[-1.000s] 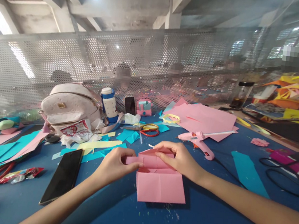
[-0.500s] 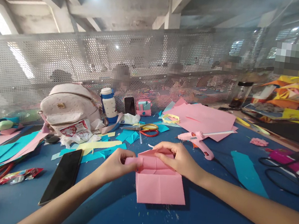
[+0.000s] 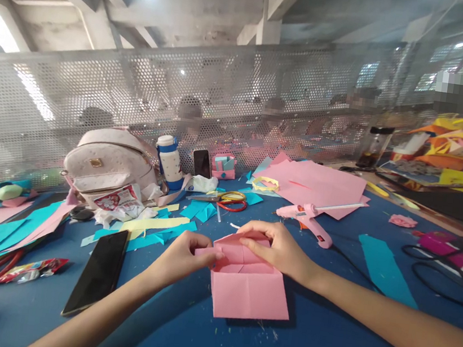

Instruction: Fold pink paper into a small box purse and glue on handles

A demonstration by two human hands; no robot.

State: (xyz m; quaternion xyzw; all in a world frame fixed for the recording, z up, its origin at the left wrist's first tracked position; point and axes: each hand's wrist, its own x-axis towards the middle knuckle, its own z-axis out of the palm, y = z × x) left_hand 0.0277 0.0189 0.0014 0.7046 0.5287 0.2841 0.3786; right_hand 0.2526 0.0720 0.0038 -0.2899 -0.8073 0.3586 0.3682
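A folded pink paper (image 3: 250,296) is held just over the blue table in the middle, with its front flap hanging toward me. My left hand (image 3: 187,254) pinches its left edge between thumb and fingers. Across the upper right part, my right hand (image 3: 275,248) grips the same paper, thumb on the inner face and fingers behind the far edge. A crease runs down the front flap. Just beyond my right hand lies a pink glue gun (image 3: 307,217) with a clear glue stick in its back.
Scissors (image 3: 232,201), blue and yellow paper scraps (image 3: 156,226) and a black phone (image 3: 97,272) lie around my hands. Farther back are a pale backpack (image 3: 107,160), a bottle (image 3: 170,162) and pink sheets (image 3: 315,183) before a perforated metal screen (image 3: 225,90). A power strip (image 3: 455,257) sits at right.
My left thumb has shifted slightly along the left edge of the pink paper. Both hands keep their hold, and the view has moved a little.
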